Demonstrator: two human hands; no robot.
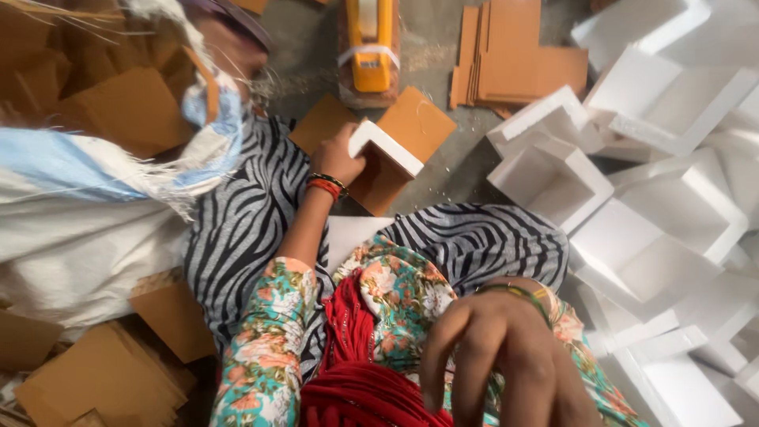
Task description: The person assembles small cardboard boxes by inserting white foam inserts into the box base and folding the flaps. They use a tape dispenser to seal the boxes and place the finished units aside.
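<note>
- My left grip (338, 158) clasps a white foam corner piece (385, 145) against a brown cardboard sheet (403, 142).
- My right grip (498, 356) hangs open, fingers spread, holding nothing, near foam trays (553, 178).

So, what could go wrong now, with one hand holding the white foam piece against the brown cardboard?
1. The left hand grips the white foam piece by one end only; it may slip off the cardboard sheet or snap.
2. The right hand hangs free near the lap, so nothing steadies the cardboard.
3. Loose foam trays crowd the right side; an elbow may topple them.
</note>
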